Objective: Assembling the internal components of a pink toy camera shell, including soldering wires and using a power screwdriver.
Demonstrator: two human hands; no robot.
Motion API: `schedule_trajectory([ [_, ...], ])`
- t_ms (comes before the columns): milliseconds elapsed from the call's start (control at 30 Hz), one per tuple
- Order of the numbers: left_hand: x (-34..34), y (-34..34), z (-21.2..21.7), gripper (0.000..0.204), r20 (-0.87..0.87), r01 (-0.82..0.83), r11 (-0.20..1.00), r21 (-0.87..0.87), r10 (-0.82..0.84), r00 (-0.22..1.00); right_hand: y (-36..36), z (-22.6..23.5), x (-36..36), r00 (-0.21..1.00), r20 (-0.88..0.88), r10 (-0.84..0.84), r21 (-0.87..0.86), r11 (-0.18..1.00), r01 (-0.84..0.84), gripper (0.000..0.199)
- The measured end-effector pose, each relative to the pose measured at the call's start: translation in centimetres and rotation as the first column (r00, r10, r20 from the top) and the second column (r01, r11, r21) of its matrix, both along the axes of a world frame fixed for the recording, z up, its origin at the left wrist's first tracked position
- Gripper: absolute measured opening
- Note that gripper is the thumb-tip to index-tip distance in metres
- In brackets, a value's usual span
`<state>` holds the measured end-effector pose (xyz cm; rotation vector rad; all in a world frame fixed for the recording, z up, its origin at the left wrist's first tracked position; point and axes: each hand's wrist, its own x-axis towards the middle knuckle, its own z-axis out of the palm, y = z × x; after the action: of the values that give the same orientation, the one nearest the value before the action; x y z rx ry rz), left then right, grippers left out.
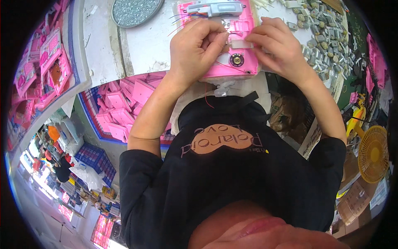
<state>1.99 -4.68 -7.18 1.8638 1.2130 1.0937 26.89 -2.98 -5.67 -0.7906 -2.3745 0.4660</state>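
Thumb and forefinger of the left hand (pixel 192 49) meet in a pinch over the left half of the pink casing (pixel 252 66); a light, steady grip would serve best here, with the wrist kept off the coloured wires (pixel 177 18) at the casing's upper left. Over the middle of the casing, between the two hands, is the pale block (pixel 241 44); I would keep it level and leave the black disc (pixel 236 60), near the casing's lower right corner, free of pressure. From right of the casing comes the right hand (pixel 280 50), fingers bent, its tips apparently on the block's right end; small moves there, against a still left hand, look safest.

Left of the casing, the round tray (pixel 137 12) is cut off by the upper rim. What the left pinch holds, if anything, I cannot tell; that hand also covers much of the casing's left side. Whether the block touches the casing or is lifted off it is unclear, and fingers hide its right end. Right of the casing, the metal parts (pixel 319 41) crowd together too closely to tell apart.
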Motion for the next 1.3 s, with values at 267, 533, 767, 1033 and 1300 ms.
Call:
schedule_trajectory([
  [267, -0.4, -0.1, 0.3, 0.009, -0.031, 0.029, 1.0, -0.008, -0.029, 0.999, -1.7, 1.9, -1.3, 0.944, 0.264, -0.2, 0.05, 0.98, 0.194, 0.036],
  [533, -0.3, -0.5, 0.9, 0.009, -0.05, 0.053, 0.998, -0.022, -0.054, 0.997, 2.5, 3.2, 7.5, 0.826, 0.411, -0.387, 0.141, 0.922, 0.362, 0.022],
  [767, 0.2, 0.5, 1.4, 0.017, -0.014, 0.081, 0.988, -0.134, -0.084, 0.996, 2.3, 2.3, 8.2, 0.656, 0.514, -0.553, 0.302, 0.832, 0.466, 0.023],
  [1033, 6.4, 5.0, 6.1, 0.031, -0.008, 0.461, 0.883, -0.088, -0.464, 0.886, -1.3, 6.6, 3.8, 0.927, -0.029, -0.375, -0.266, 0.897, 0.354, 0.024],
  [1300, 9.3, 5.7, 7.7, 0.021, 0.565, 0.669, 0.372, -0.644, -0.359, 0.743, -4.3, 4.1, 5.0, 0.797, -0.43, -0.423, -0.05, 0.893, 0.447, 0.02],
])
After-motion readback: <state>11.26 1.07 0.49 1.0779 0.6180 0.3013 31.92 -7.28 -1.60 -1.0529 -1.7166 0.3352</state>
